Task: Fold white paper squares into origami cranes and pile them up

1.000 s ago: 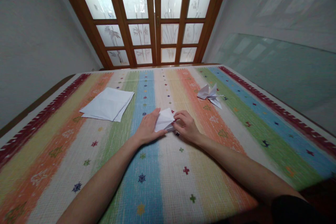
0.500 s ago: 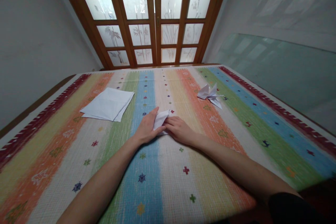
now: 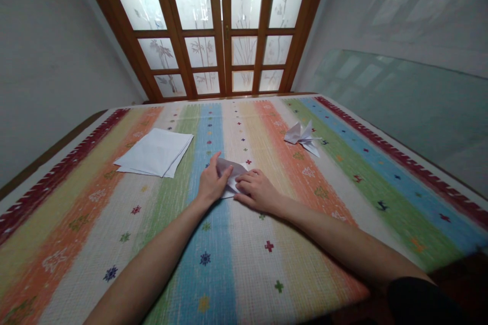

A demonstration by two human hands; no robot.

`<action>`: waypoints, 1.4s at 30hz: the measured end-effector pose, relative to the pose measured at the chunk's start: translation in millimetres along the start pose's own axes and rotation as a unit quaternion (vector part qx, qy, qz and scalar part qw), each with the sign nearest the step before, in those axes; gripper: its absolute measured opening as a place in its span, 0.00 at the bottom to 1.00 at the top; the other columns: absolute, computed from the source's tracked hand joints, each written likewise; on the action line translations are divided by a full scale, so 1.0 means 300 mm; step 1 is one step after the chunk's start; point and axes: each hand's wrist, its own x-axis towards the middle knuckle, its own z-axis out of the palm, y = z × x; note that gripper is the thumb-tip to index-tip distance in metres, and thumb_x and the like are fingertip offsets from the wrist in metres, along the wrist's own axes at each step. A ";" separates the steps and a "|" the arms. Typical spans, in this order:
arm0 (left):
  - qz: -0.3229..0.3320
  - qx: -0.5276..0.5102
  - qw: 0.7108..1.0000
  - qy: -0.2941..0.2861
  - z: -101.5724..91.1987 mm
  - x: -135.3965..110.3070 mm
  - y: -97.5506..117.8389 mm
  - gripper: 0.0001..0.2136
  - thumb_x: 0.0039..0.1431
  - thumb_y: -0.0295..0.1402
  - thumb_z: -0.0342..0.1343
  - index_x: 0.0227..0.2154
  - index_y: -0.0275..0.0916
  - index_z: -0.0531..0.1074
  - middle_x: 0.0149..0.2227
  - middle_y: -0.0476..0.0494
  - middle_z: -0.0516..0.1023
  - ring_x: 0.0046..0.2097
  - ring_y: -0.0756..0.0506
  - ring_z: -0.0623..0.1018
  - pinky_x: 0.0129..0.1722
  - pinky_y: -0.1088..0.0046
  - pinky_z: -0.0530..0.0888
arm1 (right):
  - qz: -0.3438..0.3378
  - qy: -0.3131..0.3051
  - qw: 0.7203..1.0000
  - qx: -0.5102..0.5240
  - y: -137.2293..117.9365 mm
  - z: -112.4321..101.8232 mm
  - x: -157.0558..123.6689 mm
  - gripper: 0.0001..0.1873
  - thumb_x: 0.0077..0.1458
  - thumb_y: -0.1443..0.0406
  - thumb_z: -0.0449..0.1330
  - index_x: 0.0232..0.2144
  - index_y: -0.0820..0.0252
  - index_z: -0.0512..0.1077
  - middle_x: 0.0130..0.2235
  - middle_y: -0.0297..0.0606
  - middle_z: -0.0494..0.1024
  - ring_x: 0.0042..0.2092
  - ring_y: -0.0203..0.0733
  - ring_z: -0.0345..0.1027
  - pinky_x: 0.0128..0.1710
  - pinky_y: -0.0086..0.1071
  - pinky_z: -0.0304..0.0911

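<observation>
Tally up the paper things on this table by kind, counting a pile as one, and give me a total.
Pile of white sheets: 1 (sheets within it can't be counted)
Folded paper figure: 1
Partly folded paper at the hands: 1
Total: 3

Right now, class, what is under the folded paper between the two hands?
Striped tablecloth shows around the folded paper, blue and whitish bands nearest. The patch directly beneath is hidden by the paper, left hand and right hand.
</observation>
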 end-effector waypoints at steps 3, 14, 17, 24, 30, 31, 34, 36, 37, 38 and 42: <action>-0.007 -0.013 1.000 0.008 0.005 0.005 -0.004 0.27 0.61 0.47 0.52 0.57 0.36 0.63 0.39 0.40 0.80 0.41 0.39 0.80 0.43 0.60 0.74 | 0.052 0.024 0.998 0.002 -0.004 0.010 0.002 0.12 0.60 0.61 0.58 0.28 0.61 0.74 0.36 0.41 0.78 0.41 0.45 0.67 0.46 0.40 0.54; 0.074 -0.007 0.996 -0.059 0.003 0.015 -0.050 0.36 0.49 0.41 0.64 0.59 0.33 0.59 0.53 0.32 0.73 0.53 0.36 0.74 0.54 0.55 0.69 | 0.137 -0.012 0.991 0.005 0.001 0.011 0.014 0.14 0.63 0.60 0.56 0.28 0.62 0.73 0.34 0.40 0.74 0.39 0.43 0.64 0.39 0.36 0.50; 0.081 0.010 0.995 -0.060 0.006 0.014 -0.045 0.35 0.48 0.38 0.63 0.58 0.35 0.59 0.54 0.34 0.73 0.53 0.36 0.74 0.54 0.55 0.69 | 0.142 -0.020 0.990 -0.007 0.000 0.010 0.013 0.14 0.64 0.61 0.55 0.30 0.62 0.73 0.36 0.41 0.74 0.40 0.43 0.64 0.39 0.36 0.49; 0.082 0.075 0.993 -0.044 0.017 0.012 -0.048 0.31 0.50 0.33 0.60 0.59 0.37 0.60 0.49 0.37 0.76 0.51 0.37 0.75 0.53 0.55 0.70 | 0.140 -0.008 0.990 -0.009 0.004 0.000 -0.016 0.13 0.58 0.56 0.60 0.32 0.61 0.71 0.37 0.40 0.74 0.42 0.45 0.64 0.42 0.36 0.50; 0.077 0.096 0.991 -0.057 0.015 0.011 -0.042 0.29 0.53 0.30 0.56 0.59 0.32 0.60 0.49 0.35 0.76 0.49 0.37 0.75 0.52 0.55 0.70 | 0.146 -0.007 0.989 -0.016 0.011 -0.001 -0.024 0.09 0.61 0.62 0.57 0.32 0.62 0.71 0.37 0.41 0.73 0.41 0.44 0.64 0.42 0.37 0.50; 0.077 0.101 0.990 -0.057 0.015 0.010 -0.040 0.29 0.53 0.30 0.56 0.59 0.32 0.60 0.49 0.35 0.76 0.49 0.36 0.75 0.52 0.55 0.70 | 0.153 -0.008 0.988 -0.018 0.010 0.000 -0.022 0.09 0.61 0.63 0.56 0.32 0.62 0.72 0.36 0.41 0.73 0.41 0.44 0.64 0.42 0.37 0.50; 0.076 0.115 0.989 -0.056 0.018 0.008 -0.038 0.28 0.53 0.30 0.55 0.58 0.32 0.60 0.48 0.35 0.76 0.50 0.36 0.74 0.52 0.54 0.70 | 0.171 -0.012 0.985 -0.026 0.007 0.003 -0.018 0.09 0.60 0.63 0.56 0.31 0.62 0.72 0.36 0.41 0.74 0.41 0.44 0.64 0.42 0.37 0.50; 0.076 0.122 0.988 -0.050 0.020 0.007 -0.039 0.28 0.53 0.30 0.56 0.58 0.33 0.61 0.49 0.35 0.76 0.50 0.36 0.74 0.52 0.54 0.70 | 0.183 -0.009 0.983 -0.030 0.004 0.001 -0.018 0.08 0.59 0.63 0.57 0.30 0.62 0.71 0.36 0.41 0.74 0.41 0.45 0.64 0.42 0.37 0.49; 0.076 0.124 0.988 -0.046 0.021 0.007 -0.041 0.28 0.53 0.31 0.56 0.58 0.33 0.61 0.49 0.35 0.76 0.51 0.36 0.74 0.52 0.54 0.70 | 0.186 -0.006 0.982 -0.031 0.003 -0.001 -0.018 0.08 0.59 0.63 0.58 0.31 0.61 0.71 0.36 0.41 0.74 0.41 0.45 0.64 0.42 0.37 0.49; 0.077 0.125 0.988 -0.043 0.020 0.008 -0.043 0.27 0.54 0.31 0.56 0.58 0.33 0.62 0.49 0.35 0.75 0.51 0.36 0.73 0.53 0.54 0.69 | 0.184 -0.002 0.982 -0.030 0.001 -0.002 -0.019 0.07 0.59 0.63 0.58 0.32 0.61 0.71 0.36 0.41 0.74 0.42 0.46 0.64 0.42 0.37 0.49; 0.087 0.110 0.989 -0.038 0.010 0.020 -0.050 0.21 0.56 0.32 0.56 0.53 0.35 0.68 0.50 0.36 0.76 0.52 0.37 0.74 0.53 0.56 0.70 | 0.162 0.008 0.987 -0.016 -0.001 -0.007 -0.019 0.08 0.58 0.65 0.58 0.41 0.59 0.71 0.41 0.42 0.74 0.46 0.48 0.64 0.44 0.38 0.49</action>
